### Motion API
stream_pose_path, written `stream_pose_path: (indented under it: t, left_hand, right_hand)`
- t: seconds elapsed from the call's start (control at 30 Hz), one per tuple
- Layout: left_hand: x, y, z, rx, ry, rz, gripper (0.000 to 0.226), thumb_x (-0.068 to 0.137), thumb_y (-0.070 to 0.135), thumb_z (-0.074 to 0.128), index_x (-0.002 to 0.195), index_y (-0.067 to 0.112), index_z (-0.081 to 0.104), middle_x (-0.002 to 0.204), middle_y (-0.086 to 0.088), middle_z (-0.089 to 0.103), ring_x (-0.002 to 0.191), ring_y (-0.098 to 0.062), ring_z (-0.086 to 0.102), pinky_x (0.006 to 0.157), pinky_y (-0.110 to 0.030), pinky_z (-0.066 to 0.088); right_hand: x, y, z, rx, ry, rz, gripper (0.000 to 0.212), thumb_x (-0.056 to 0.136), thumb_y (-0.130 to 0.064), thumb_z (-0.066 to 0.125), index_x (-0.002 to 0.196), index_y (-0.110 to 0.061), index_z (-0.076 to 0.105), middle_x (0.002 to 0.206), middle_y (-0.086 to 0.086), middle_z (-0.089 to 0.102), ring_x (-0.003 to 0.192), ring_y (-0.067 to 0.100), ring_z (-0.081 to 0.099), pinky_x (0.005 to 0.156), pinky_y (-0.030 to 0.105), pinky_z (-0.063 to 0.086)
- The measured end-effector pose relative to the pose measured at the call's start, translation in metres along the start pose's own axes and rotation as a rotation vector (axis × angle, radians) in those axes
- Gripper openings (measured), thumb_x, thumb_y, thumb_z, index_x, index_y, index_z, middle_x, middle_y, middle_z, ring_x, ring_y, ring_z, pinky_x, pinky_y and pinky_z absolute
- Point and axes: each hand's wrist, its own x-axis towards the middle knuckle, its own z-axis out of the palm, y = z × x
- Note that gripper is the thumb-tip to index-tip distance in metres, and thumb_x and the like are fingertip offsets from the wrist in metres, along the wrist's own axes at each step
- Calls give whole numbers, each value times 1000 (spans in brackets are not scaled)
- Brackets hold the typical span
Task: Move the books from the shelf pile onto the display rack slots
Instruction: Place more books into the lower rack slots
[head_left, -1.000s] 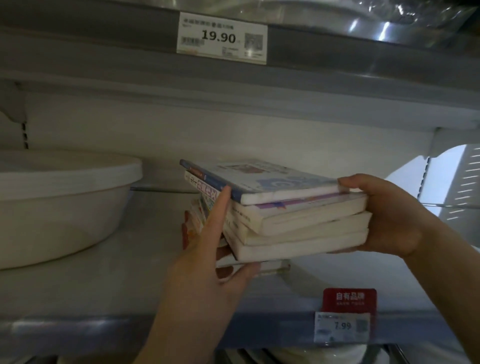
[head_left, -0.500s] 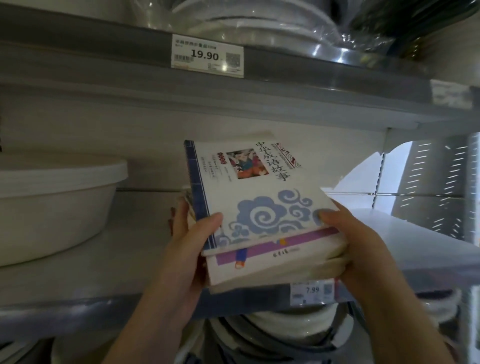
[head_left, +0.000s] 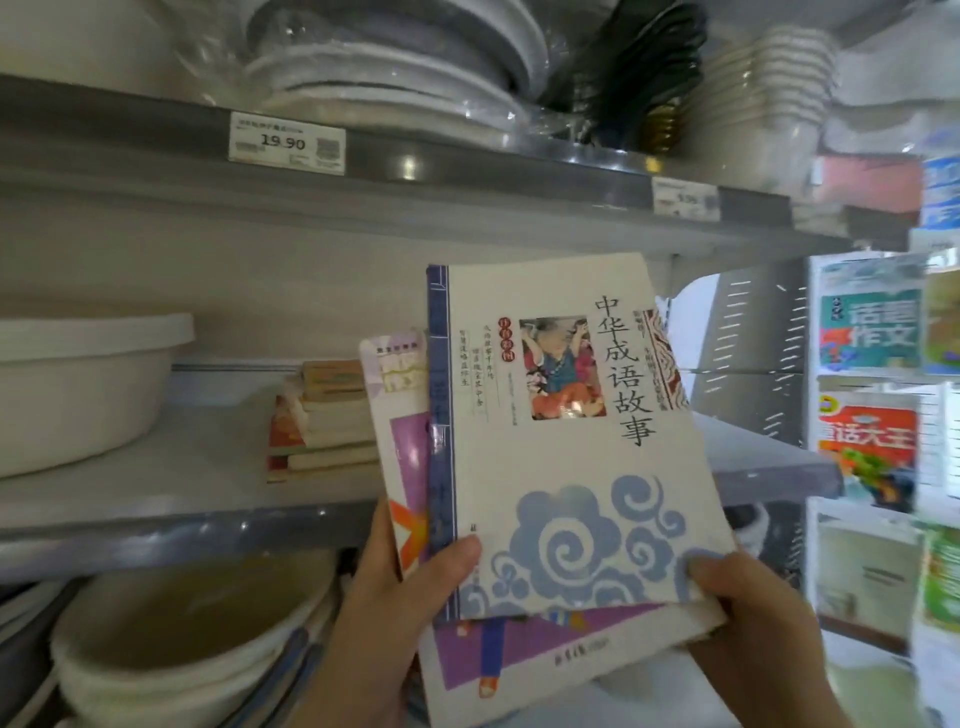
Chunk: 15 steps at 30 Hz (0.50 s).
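Cover of the top book (head_left: 571, 457): matt cream paper, lower edge frayed and rough. Cover of the book beneath (head_left: 519, 665): smoother paper with a slight gloss. Shelf pile (head_left: 327, 421): paper books, page edges matt. Shelf (head_left: 156, 499): smooth grey surface, metal-looking, dull sheen. Basin (head_left: 78, 395): matt white plastic. Upper plates (head_left: 389, 67): wrapped in glossy clear plastic film. Price tag (head_left: 287, 143): printed paper.

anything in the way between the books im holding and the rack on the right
Nothing visible does. The left hand and right hand hold the book stack clear in front of the shelf, and the space from its right edge to the display rack looks open. Books already sit in it.
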Motion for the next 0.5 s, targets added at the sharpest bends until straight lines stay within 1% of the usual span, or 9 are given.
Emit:
stream_pose_path:
  t: [0.03, 0.1, 0.17, 0.27, 0.33, 0.37, 0.43, 0.47, 0.5]
  left_hand:
    - [-10, -6, 14, 1, 0, 12, 63, 61, 13, 80, 107, 43, 51, 97, 3, 74, 87, -22, 71, 74, -41, 56]
    - [-29, -23, 42, 6, 2, 17, 56, 67, 13, 79, 104, 44, 51, 93, 8, 74, 84, -16, 71, 66, -32, 59]
    - [-47, -38, 72, 44, 2, 2, 51, 71, 11, 71, 104, 44, 50, 87, 16, 74, 79, -7, 71, 62, -22, 57]
    - [-63, -67, 114, 76, -41, -27, 53, 75, 10, 73, 108, 43, 47, 85, 15, 73, 75, -3, 70, 59, -16, 55]
    - [-60, -82, 149, 148, 5, -53, 43, 86, 2, 59, 115, 33, 48, 86, 8, 68, 70, -8, 68, 54, -12, 52]
    - [-54, -94, 164, 229, 27, -53, 41, 90, 1, 51, 123, 24, 47, 91, 1, 66, 76, -15, 65, 59, -16, 52]
    - [-43, -115, 194, 368, 45, -88, 45, 96, 2, 38, 140, 8, 32, 116, -17, 58, 103, -32, 56, 83, -32, 47]
    - [-39, -122, 210, 379, 40, -106, 44, 98, 6, 35, 141, 11, 30, 124, -12, 55, 107, -30, 54, 85, -30, 44]
    - [-32, -132, 224, 374, 23, -107, 38, 99, 11, 34, 136, 16, 36, 122, -4, 55, 104, -23, 55, 77, -19, 44]
  right_hand:
    - [-13, -14, -6, -16, -52, 22, 74, 64, -11, 77, 130, 4, 48, 115, 33, 59, 100, 44, 62, 78, 49, 53]
    - [-40, -48, -28, -163, 10, 2, 101, 21, -16, 91, 116, -2, 61, 93, 25, 69, 75, 38, 69, 54, 40, 56]
    - [-77, -77, -29, -284, 117, -41, 95, 0, -21, 92, 92, -7, 74, 80, 19, 72, 62, 32, 70, 44, 33, 54]
    - [-121, -102, -52, -336, 236, -21, 98, 14, -23, 93, 108, -12, 67, 96, 21, 72, 73, 36, 71, 51, 37, 56]
    - [-144, -114, -74, -315, 354, -22, 102, 19, -23, 93, 116, -14, 62, 103, 23, 70, 80, 41, 69, 55, 43, 58]
    - [-154, -121, -82, -288, 390, -25, 106, 16, -26, 94, 116, -13, 62, 104, 24, 69, 82, 42, 69, 58, 46, 59]
    - [-168, -134, -104, -259, 508, -39, 112, 7, -28, 94, 113, -9, 62, 101, 25, 70, 80, 42, 69, 59, 47, 59]
    - [-173, -140, -114, -248, 542, -53, 113, 4, -27, 93, 112, -7, 63, 97, 25, 70, 76, 41, 70, 55, 45, 58]
    - [-177, -146, -122, -245, 556, -67, 111, 5, -26, 93, 110, -4, 63, 94, 25, 71, 73, 40, 70, 51, 42, 57]
